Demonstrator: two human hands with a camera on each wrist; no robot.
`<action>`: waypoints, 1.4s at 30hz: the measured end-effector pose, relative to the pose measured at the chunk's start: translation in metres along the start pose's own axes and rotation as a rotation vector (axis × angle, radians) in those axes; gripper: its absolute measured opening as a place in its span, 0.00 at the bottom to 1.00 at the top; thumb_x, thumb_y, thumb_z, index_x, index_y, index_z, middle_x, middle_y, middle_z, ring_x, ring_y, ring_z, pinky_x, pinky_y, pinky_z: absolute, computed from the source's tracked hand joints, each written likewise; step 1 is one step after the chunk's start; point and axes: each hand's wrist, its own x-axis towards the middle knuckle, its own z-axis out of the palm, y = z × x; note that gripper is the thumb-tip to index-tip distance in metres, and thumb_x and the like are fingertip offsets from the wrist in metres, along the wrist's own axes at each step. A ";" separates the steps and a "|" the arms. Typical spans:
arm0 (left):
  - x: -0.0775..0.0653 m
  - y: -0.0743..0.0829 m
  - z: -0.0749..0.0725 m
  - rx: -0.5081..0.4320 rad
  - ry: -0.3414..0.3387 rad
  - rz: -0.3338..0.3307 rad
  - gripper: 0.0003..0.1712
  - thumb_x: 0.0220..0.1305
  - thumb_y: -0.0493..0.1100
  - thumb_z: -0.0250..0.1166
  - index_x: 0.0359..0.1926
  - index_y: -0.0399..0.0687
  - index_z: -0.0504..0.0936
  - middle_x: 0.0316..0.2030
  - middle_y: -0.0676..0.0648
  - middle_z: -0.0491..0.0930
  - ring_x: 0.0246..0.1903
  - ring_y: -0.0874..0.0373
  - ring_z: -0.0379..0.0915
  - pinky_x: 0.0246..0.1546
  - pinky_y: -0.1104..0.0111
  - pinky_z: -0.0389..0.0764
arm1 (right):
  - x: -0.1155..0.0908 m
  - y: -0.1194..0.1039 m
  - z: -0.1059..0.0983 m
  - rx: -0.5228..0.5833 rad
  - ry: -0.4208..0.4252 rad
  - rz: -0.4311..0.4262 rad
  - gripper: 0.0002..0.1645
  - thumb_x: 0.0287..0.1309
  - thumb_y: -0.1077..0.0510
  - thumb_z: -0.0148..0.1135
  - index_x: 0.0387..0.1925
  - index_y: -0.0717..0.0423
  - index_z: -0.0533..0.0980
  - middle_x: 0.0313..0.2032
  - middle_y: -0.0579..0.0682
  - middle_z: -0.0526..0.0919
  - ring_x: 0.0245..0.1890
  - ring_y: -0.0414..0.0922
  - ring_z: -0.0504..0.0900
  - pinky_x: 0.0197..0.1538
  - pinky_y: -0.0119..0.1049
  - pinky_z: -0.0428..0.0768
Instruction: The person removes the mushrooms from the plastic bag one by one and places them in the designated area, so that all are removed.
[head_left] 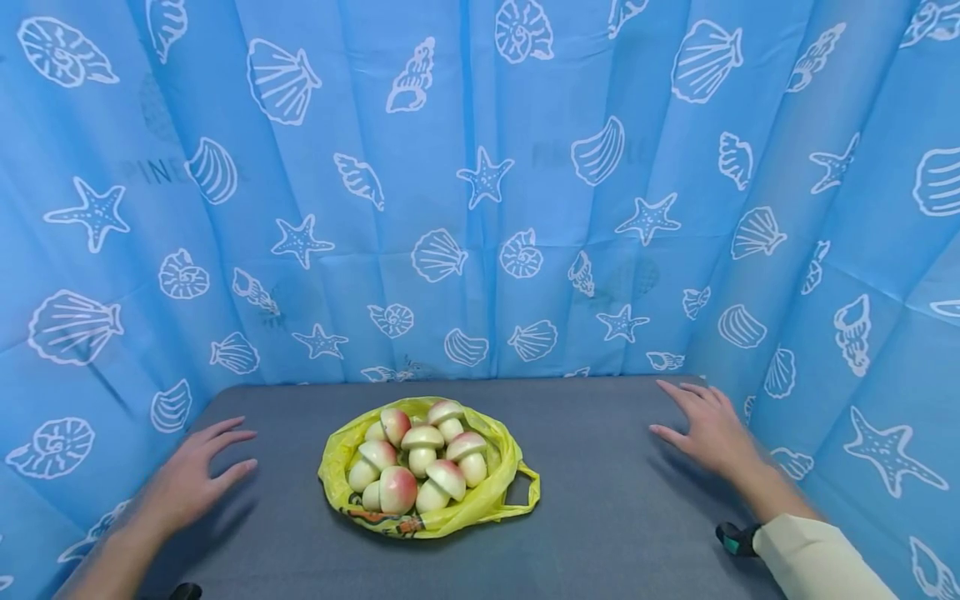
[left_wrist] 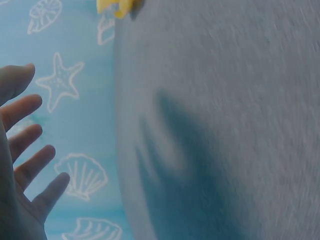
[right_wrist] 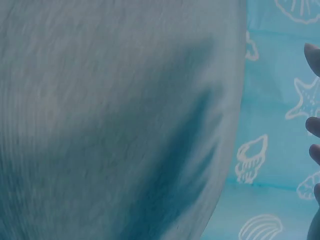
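A yellow plastic bag [head_left: 495,500] lies on the table with its mouth spread wide and one handle loop out to the right. Several mushroom-shaped pieces [head_left: 422,437], cream with pink-tinged caps, sit inside it. To the left of the bag, my left hand [head_left: 191,479] hovers over the table, fingers spread and holding nothing. Its spread fingers [left_wrist: 35,167] also show in the left wrist view, a shadow falling on the table. My right hand [head_left: 708,429] hangs over the right side, well apart from the bag, its fingers extended and free of any object.
The grey table [head_left: 600,500] has rounded far corners. A blue curtain [head_left: 480,208] with white shells and starfish rises behind it and along both sides. A dark band with a green part [head_left: 735,540] sits at my right wrist, beside a pale sleeve [head_left: 813,558].
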 end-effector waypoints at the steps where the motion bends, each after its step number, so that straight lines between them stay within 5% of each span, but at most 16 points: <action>1: 0.000 0.002 0.001 -0.016 0.014 0.006 0.29 0.63 0.57 0.66 0.56 0.41 0.79 0.62 0.32 0.67 0.59 0.29 0.59 0.51 0.32 0.59 | 0.001 -0.002 0.001 0.004 0.020 -0.003 0.45 0.51 0.44 0.72 0.67 0.58 0.67 0.56 0.68 0.75 0.59 0.67 0.66 0.61 0.68 0.55; 9: 0.000 0.025 0.010 -0.175 0.145 0.021 0.24 0.65 0.49 0.66 0.56 0.39 0.78 0.62 0.33 0.68 0.60 0.29 0.60 0.50 0.32 0.60 | 0.008 -0.023 0.009 0.073 0.123 -0.062 0.43 0.49 0.49 0.75 0.64 0.58 0.70 0.55 0.65 0.76 0.58 0.64 0.68 0.59 0.69 0.58; 21: -0.002 0.049 0.029 -0.316 0.195 -0.003 0.21 0.68 0.45 0.63 0.58 0.39 0.77 0.63 0.34 0.68 0.61 0.33 0.62 0.49 0.39 0.70 | 0.015 -0.059 0.014 0.125 0.238 -0.156 0.45 0.43 0.53 0.79 0.63 0.58 0.71 0.48 0.57 0.82 0.54 0.59 0.73 0.57 0.65 0.63; 26: -0.003 0.051 0.031 -0.407 0.188 -0.065 0.22 0.70 0.45 0.60 0.61 0.40 0.75 0.65 0.36 0.67 0.61 0.39 0.64 0.51 0.50 0.74 | 0.017 -0.076 0.018 0.163 0.260 -0.174 0.45 0.42 0.54 0.79 0.63 0.58 0.71 0.49 0.56 0.81 0.55 0.57 0.73 0.56 0.64 0.65; 33: -0.003 0.048 0.036 -0.556 0.153 -0.181 0.27 0.74 0.49 0.54 0.68 0.40 0.67 0.67 0.38 0.65 0.60 0.51 0.65 0.54 0.50 0.70 | 0.019 -0.102 0.024 0.240 0.251 -0.159 0.43 0.44 0.54 0.79 0.63 0.56 0.71 0.53 0.56 0.80 0.57 0.57 0.72 0.58 0.63 0.66; 38: -0.005 0.049 0.038 -0.645 0.149 -0.224 0.27 0.76 0.48 0.49 0.70 0.42 0.63 0.67 0.39 0.64 0.59 0.64 0.65 0.51 0.69 0.69 | 0.020 -0.119 0.031 0.289 0.250 -0.177 0.43 0.45 0.54 0.79 0.63 0.56 0.71 0.56 0.56 0.78 0.57 0.56 0.73 0.56 0.60 0.71; 42: -0.004 0.054 0.040 -0.729 0.128 -0.252 0.29 0.76 0.50 0.49 0.72 0.41 0.60 0.69 0.37 0.59 0.63 0.50 0.62 0.59 0.49 0.67 | 0.021 -0.132 0.036 0.332 0.251 -0.201 0.44 0.45 0.55 0.79 0.64 0.57 0.70 0.60 0.57 0.75 0.60 0.56 0.72 0.56 0.58 0.73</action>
